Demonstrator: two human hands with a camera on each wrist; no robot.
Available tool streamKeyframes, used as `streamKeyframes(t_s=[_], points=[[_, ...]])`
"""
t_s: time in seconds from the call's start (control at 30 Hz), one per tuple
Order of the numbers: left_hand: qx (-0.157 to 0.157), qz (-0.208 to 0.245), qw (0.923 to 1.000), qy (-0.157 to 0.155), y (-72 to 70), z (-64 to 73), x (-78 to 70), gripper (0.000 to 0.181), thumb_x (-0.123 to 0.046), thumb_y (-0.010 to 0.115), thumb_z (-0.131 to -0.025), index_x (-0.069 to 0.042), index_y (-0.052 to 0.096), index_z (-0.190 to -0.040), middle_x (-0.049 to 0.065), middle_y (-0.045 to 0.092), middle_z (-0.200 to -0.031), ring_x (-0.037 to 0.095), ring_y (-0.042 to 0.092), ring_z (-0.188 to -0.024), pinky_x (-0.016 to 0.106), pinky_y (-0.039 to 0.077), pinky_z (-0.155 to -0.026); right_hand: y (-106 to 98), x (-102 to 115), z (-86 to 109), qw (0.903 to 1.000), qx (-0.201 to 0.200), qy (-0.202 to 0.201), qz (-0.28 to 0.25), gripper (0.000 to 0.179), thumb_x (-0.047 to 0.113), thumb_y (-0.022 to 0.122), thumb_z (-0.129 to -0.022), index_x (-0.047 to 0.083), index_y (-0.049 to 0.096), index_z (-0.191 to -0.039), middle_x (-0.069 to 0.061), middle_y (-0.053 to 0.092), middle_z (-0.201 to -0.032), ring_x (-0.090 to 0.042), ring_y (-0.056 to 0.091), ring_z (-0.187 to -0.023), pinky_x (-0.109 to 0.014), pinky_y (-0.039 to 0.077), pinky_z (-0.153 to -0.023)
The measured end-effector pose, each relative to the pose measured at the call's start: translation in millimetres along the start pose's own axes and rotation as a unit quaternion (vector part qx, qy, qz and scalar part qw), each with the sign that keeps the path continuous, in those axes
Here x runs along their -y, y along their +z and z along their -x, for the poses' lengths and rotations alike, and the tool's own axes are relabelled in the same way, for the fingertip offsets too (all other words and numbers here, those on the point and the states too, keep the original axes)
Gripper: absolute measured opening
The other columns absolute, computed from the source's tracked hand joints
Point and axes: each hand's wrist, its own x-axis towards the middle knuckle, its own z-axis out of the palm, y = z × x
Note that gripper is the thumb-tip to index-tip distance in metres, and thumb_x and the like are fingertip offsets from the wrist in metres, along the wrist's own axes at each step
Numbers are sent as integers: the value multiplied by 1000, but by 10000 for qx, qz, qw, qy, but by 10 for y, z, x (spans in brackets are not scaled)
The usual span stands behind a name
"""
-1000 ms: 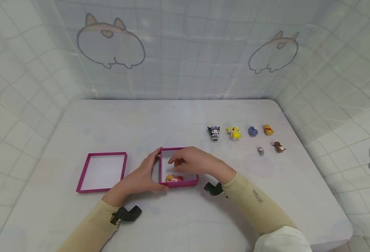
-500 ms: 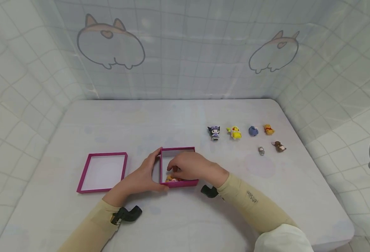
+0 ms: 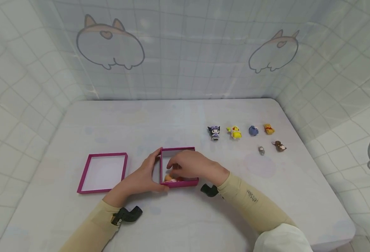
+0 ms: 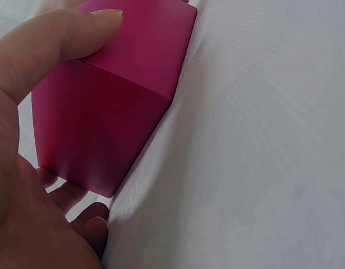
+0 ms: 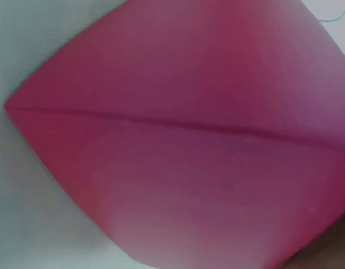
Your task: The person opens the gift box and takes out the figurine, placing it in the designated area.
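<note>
My left hand (image 3: 142,176) grips a magenta box (image 3: 185,183) at its left side, thumb against the front wall and fingers reaching round to the far side. The left wrist view shows the thumb (image 4: 77,33) lying on the magenta wall. My right hand (image 3: 189,164) is inside the box with bent fingers, right over small toy figures near the front wall. A tan rounded figure (image 3: 168,178) shows beside the fingertips, with pink and red bits next to it. I cannot tell whether the right fingers pinch one. Magenta outer walls fill the right wrist view.
A shallow magenta-rimmed box lid (image 3: 93,191) lies to the left. Towards the right stand a black-and-purple figure (image 3: 214,133), a yellow figure (image 3: 235,132), a blue figure (image 3: 253,130), an orange bear (image 3: 268,128), a small grey figure (image 3: 261,150) and a brown figure (image 3: 279,146).
My right hand has come lower and slightly left inside the box, covering more of the toy figures. The left hand and the box have stayed in place.
</note>
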Motion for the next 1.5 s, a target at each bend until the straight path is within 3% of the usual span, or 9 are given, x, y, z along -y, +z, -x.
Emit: streamKeyframes(t_s=[0.17,0.47,0.87,1.2,1.5], points=[[-46,23,10000,77,-5,5,1,121,-58,77,-54,-36,-3,-142,-8,12,-145,13,15,-131,45,26,-102,-7,47,-8,9986,373,-69,366,27,35,61,-84,24,66,-109,18,59,-85,3,51,-76,-21,45,-73],[11,122,9999,26,21,15,11,122,-59,77,-54,-36,-4,-142,-9,12,-145,11,15,-131,44,26,-102,17,52,-32,9967,714,-297,229,23,28,60,-87,30,66,-109,19,60,-92,1,51,-78,-21,45,-76],[-156,102,9998,0,31,29,-20,121,-56,79,-53,-35,1,-143,-14,12,-144,9,15,-131,45,27,-102,-10,-8,-93,9946,762,-176,-686,21,25,65,-83,22,68,-104,18,59,-87,3,52,-79,-18,44,-73],[-30,105,9999,1,-1,27,-52,120,-56,78,-55,-34,-2,-143,-13,9,-146,9,13,-132,46,25,-102,-9,4,-110,9960,725,-281,-443,17,26,64,-84,22,69,-100,19,58,-83,2,52,-76,-16,43,-71],[-89,160,9998,49,-13,27,-87,121,-54,80,-53,-30,2,-144,-7,16,-144,9,17,-130,44,27,-102,-6,1,-121,9943,833,-269,-614,20,19,66,-83,21,68,-102,17,61,-83,3,53,-77,-16,44,-72]])
